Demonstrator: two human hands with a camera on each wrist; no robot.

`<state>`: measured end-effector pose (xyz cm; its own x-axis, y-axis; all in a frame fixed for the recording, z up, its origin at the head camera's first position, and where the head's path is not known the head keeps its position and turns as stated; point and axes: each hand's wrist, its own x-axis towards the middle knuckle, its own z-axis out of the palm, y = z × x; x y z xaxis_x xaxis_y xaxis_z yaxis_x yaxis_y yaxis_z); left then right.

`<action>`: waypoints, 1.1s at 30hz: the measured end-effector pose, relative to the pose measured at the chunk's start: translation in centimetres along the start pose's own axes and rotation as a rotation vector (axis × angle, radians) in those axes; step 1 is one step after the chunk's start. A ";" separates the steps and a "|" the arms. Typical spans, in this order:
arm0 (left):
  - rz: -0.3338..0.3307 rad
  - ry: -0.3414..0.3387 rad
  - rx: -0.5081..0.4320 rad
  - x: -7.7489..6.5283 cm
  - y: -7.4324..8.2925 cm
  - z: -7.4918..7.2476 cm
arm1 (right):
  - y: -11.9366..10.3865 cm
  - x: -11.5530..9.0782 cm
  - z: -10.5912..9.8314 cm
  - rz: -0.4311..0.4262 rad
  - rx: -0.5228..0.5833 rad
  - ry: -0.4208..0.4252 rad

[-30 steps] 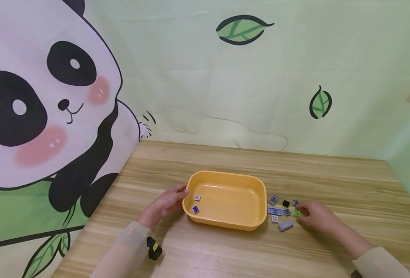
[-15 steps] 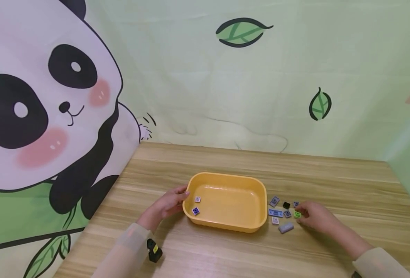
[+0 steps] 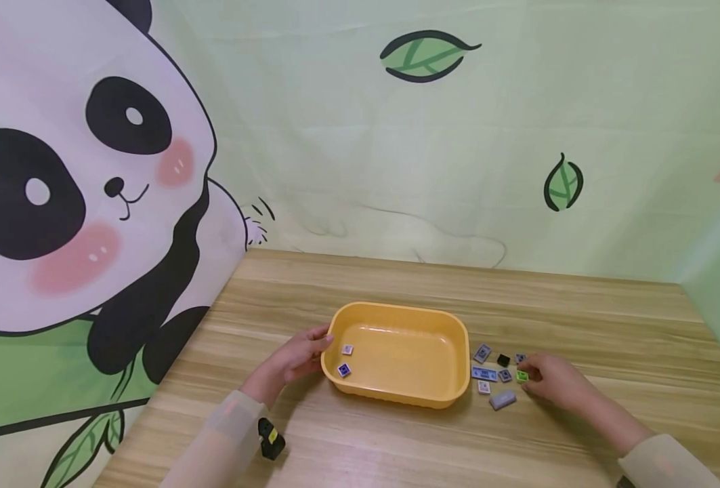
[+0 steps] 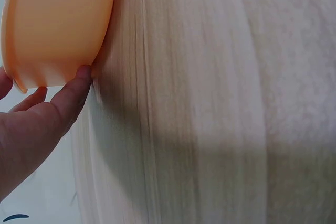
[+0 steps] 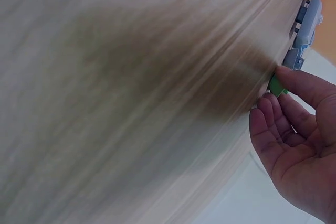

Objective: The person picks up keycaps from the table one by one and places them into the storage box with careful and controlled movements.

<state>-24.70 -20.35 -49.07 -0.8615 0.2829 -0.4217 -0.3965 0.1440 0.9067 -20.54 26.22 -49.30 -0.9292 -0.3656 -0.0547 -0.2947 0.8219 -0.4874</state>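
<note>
A yellow-orange tray stands on the table, holding a white small block and a dark blue small block near its left end. My left hand grips that end, thumb at the rim and fingers against the outer wall. To the tray's right, my right hand pinches a bright green block between thumb and fingers, low by the table. In the right wrist view the green block is partly hidden by the thumb.
Between tray and right hand lie a long blue piece, a black block, a grey piece, a white block and several others. A black object with a yellow patch is beside the left sleeve. A panda-printed cloth backs the table.
Nearly nothing differs; the view shifts slightly, while both hands, the tray and the blocks keep their places.
</note>
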 end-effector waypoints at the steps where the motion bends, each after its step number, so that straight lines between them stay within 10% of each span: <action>1: 0.000 -0.001 0.001 0.0 0.0 0.0 | 0.0 0.0 0.0 0.002 0.004 0.000; 33: 0.015 -0.003 -0.002 0.0 -0.2 0.0 | -1.3 -0.3 -3.3 -0.002 0.021 -0.007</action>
<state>-24.63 -20.37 -49.23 -0.8665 0.2876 -0.4079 -0.3841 0.1375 0.9130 -20.66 26.70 -45.83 -0.9271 -0.3700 -0.0595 -0.2916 0.8118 -0.5059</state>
